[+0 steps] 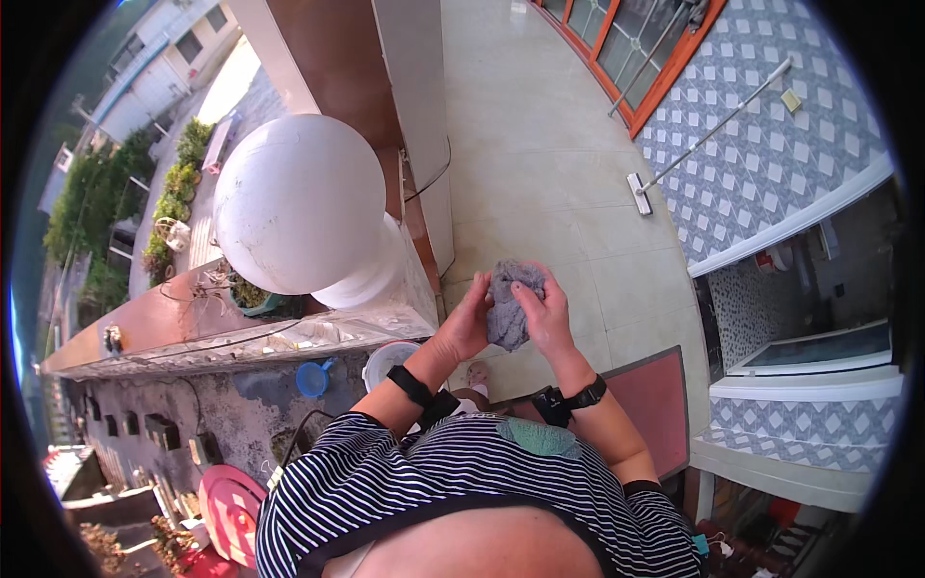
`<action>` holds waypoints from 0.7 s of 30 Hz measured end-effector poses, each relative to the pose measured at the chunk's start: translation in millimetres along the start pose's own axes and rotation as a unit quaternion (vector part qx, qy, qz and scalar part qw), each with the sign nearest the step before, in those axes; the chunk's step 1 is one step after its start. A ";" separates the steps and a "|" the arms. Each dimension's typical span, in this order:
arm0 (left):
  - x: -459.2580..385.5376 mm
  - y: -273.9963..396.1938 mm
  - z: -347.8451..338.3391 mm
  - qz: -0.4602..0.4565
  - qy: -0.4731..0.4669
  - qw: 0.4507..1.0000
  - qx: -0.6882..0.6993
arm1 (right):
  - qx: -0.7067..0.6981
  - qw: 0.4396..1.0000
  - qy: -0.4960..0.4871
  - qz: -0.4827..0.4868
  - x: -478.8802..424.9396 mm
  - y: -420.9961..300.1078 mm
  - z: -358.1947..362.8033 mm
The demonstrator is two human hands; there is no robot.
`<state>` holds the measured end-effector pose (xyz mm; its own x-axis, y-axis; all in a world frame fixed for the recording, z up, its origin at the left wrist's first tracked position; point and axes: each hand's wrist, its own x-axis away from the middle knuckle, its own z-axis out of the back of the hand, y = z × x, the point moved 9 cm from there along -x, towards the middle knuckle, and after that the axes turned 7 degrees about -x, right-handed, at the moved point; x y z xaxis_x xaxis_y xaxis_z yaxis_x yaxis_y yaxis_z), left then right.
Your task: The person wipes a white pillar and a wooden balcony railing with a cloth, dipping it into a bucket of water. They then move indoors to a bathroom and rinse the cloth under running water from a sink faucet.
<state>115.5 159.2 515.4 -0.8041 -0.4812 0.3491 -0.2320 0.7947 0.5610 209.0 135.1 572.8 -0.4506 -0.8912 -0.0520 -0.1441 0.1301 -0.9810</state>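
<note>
A crumpled grey cloth (508, 318) is bunched up in front of my body, held between both hands. My right hand (547, 312) grips its right side, the thumb pressed across the front. Along the left edge lies my left hand (470, 318), its fingers partly hidden against the cloth. Below my left forearm stands a white bucket (377, 363), mostly covered by the arm. To its left is a blue plastic dipper (313, 379).
Left of me, a large white ball ornament (300, 202) tops a ledge beside a potted plant (253, 292). A flat mop (639, 195) leans on the tiled wall (766, 137). A red mat (650, 408) lies on the tiled floor (527, 180). A pink round lid-like object (227, 516) sits lower left.
</note>
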 end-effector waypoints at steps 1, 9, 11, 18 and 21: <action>-12.1 7.1 1.8 -0.002 0.009 0.999 0.038 | 0.072 0.996 -0.031 0.031 -12.2 -1.3 -7.8; -69.3 44.6 64.0 -0.137 0.091 0.958 0.234 | 0.349 0.862 -0.297 0.218 -105.7 -26.6 -81.4; -67.0 50.1 72.4 -0.171 0.111 0.950 0.235 | 0.368 0.832 -0.328 0.253 -137.6 -37.3 -94.8; -27.3 29.4 98.2 -0.227 0.318 0.882 0.265 | 0.380 0.620 -0.456 0.514 -169.2 -72.7 -207.8; 2.1 -9.5 107.9 -0.242 0.368 0.821 0.363 | 0.449 0.425 -0.471 0.630 -148.5 -66.4 -268.8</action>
<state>57.0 190.5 429.8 -0.0350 -0.6868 0.7260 -0.9074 0.3263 0.2650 48.6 375.6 695.9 0.9407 -0.1940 -0.2782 0.2728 0.9201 0.2810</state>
